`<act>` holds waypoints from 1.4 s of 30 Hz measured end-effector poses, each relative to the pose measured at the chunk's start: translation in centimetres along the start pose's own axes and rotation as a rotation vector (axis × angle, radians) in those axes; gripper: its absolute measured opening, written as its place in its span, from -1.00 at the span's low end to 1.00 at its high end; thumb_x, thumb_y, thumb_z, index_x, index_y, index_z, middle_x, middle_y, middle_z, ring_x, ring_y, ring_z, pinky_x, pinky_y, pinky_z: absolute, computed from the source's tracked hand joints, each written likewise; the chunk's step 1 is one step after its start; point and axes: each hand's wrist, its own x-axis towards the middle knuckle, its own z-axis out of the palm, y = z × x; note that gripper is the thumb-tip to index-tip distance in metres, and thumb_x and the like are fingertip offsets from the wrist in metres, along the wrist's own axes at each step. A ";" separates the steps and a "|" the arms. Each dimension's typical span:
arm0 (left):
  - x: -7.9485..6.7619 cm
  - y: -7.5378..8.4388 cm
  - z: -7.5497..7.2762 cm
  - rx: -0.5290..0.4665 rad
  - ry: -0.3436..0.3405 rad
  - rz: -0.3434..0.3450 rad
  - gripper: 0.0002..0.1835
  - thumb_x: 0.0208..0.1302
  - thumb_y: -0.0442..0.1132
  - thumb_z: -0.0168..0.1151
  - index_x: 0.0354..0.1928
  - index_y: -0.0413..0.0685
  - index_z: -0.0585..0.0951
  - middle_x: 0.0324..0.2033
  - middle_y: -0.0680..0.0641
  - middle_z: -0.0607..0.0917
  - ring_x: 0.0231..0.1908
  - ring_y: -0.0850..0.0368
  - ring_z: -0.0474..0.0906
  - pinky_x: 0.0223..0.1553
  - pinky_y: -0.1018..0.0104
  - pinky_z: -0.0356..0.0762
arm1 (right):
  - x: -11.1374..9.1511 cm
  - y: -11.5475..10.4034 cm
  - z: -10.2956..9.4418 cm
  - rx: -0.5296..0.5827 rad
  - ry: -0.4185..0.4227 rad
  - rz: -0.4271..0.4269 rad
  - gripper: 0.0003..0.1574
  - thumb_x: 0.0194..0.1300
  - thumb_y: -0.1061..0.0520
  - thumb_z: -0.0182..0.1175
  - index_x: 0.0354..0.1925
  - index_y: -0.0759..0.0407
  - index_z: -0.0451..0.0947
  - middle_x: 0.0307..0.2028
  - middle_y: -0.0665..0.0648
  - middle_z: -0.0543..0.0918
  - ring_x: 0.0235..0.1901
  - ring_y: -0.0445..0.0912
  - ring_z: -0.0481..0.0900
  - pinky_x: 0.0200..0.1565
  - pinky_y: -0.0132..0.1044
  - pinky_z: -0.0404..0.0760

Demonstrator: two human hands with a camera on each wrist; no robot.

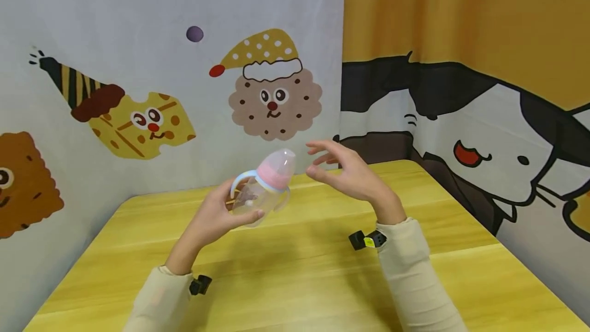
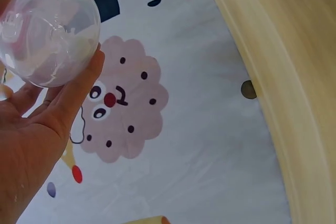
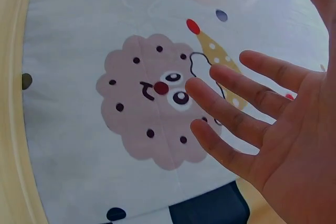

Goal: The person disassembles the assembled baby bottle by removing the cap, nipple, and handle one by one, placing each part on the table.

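A clear baby bottle (image 1: 258, 199) with a pink collar, a see-through cap and two side handles is held tilted above the table, its top leaning right. My left hand (image 1: 213, 219) grips it round the body, thumb across the near side. In the left wrist view the round bottle base (image 2: 58, 38) faces the camera, the left hand (image 2: 39, 129) wrapped along its side. My right hand (image 1: 348, 173) hovers just right of the cap, touching nothing. The right wrist view shows that right hand (image 3: 283, 129) with fingers spread and the palm bare.
Below both arms lies a yellow wood-grain table (image 1: 295, 281). A white curtain (image 1: 152, 9) printed with cartoon food hangs behind it, and an orange cat-print curtain (image 1: 451, 24) covers the right side. Small black devices (image 1: 200, 285) are strapped at the wrists.
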 end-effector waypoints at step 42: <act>0.6 1.6 -0.5 0.036 0.015 0.064 -0.35 0.10 -0.08 0.71 0.25 0.15 0.64 0.03 -0.01 0.70 0.04 0.06 0.65 0.10 0.12 0.72 | 2.5 -2.5 4.5 0.101 0.074 0.168 -0.28 0.43 -0.48 0.20 0.25 -0.04 0.55 -0.25 0.09 0.79 -0.31 0.02 0.71 -0.20 -0.11 0.67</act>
